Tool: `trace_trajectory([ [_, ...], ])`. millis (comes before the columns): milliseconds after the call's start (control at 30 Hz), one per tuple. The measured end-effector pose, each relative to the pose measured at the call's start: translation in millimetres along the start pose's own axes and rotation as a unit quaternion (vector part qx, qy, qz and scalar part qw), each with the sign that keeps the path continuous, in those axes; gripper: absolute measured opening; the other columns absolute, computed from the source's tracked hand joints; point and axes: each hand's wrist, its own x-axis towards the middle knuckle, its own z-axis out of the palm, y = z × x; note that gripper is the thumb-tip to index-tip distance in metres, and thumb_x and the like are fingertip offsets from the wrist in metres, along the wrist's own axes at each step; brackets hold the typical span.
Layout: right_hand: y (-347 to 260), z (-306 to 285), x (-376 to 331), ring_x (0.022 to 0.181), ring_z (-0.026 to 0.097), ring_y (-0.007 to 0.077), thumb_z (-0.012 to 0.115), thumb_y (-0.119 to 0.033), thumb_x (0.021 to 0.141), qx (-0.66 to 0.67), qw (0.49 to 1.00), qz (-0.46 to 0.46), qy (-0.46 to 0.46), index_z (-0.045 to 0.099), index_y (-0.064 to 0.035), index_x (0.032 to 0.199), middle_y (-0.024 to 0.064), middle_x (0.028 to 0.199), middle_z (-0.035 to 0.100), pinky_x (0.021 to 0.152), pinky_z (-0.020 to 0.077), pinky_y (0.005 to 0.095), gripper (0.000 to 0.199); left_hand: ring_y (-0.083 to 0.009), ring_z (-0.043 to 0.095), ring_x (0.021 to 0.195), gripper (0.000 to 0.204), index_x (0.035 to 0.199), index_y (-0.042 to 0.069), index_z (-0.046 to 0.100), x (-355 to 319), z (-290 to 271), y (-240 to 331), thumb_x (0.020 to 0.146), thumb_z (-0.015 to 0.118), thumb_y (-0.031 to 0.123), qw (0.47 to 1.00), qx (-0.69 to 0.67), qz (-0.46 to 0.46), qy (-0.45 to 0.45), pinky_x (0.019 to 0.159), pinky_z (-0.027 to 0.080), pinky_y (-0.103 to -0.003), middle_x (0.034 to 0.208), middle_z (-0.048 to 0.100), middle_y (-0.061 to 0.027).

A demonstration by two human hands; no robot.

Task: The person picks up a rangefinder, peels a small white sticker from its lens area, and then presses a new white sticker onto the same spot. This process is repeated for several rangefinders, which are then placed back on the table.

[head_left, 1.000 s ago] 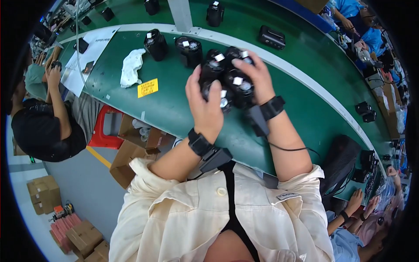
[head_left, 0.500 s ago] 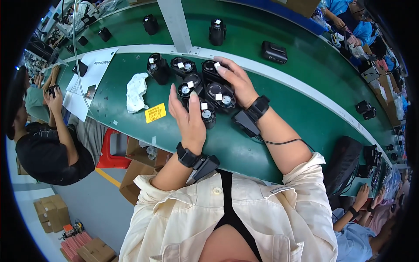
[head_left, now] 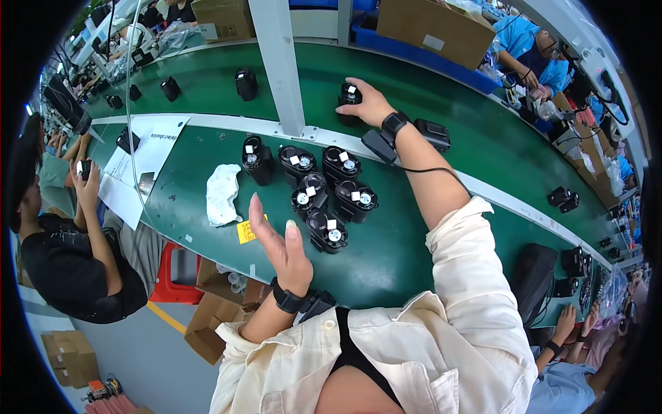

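Observation:
My right hand (head_left: 369,103) reaches far across the green bench onto the conveyor belt (head_left: 483,145) and grips a black round part (head_left: 349,96) with a white sticker. My left hand (head_left: 279,241) hovers open and empty above the near bench, fingers spread, just left of a cluster of several black round parts (head_left: 324,190) with white stickers. Both wrists wear black bands with small boxes and a cable.
A white cloth (head_left: 222,194) and a yellow label (head_left: 247,230) lie left of the cluster. A grey post (head_left: 279,65) rises behind it. White paper sheets (head_left: 141,162) lie far left. More black parts (head_left: 245,83) ride the belt. A person in black (head_left: 62,248) sits at left; cardboard boxes below.
Both hands let go of the stack of black parts, which now rests on the bench. My right hand stretched out to the belt and took one part; my left hand drew back.

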Motion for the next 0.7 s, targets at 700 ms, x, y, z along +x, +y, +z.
trace_trajectory([
  [700,-129.9,-155.0,-225.8,0.111,0.056,0.0323,0.081,-0.019,0.071,0.316,0.895,-0.121,-0.291,0.057,-0.001,0.116,0.0168,0.125,0.058,0.096,0.0447,0.042,0.054,-0.0251,0.049,0.124,0.122,0.15,-0.001,0.005,-5.0,38.5,62.6,0.061,0.088,0.007,0.767,-0.291,-0.278,-0.499,0.1,0.043,-0.037,0.137,0.043,-0.0209],
])
